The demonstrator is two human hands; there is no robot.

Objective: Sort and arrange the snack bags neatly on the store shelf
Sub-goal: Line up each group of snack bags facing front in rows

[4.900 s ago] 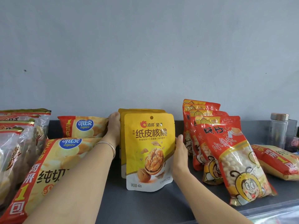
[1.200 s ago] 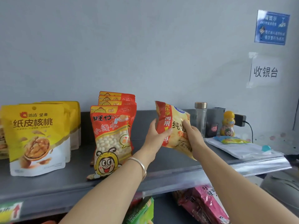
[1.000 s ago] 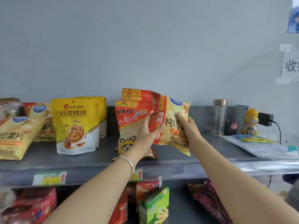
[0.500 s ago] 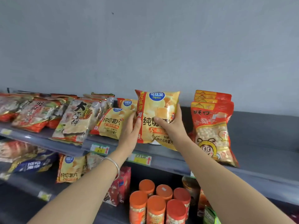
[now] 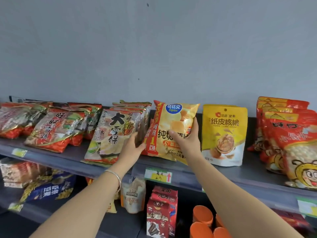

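Note:
A yellow potato chip bag (image 5: 173,121) with a red side stripe and a blue logo stands upright on the grey shelf (image 5: 223,172), in front of other bags of the same kind. My right hand (image 5: 187,140) grips its front and right edge. My left hand (image 5: 133,148) sits at its lower left edge, fingers curled between it and the silver-and-red rice cracker bags (image 5: 113,133). Right of the chip bag stand yellow walnut pouches (image 5: 224,134), then red bee-cartoon snack bags (image 5: 291,140).
More red-and-silver cracker bags (image 5: 46,127) lean along the shelf's left part. A green price tag (image 5: 158,175) hangs on the shelf edge. The shelf below holds red boxes (image 5: 162,212), orange lidded cans (image 5: 204,222), a blue bag (image 5: 49,189) and other packs.
Both hands carried the chip bag from the right end of the shelf leftward past the red bags and walnut pouches. It now stands between the cracker bags and the walnut pouches.

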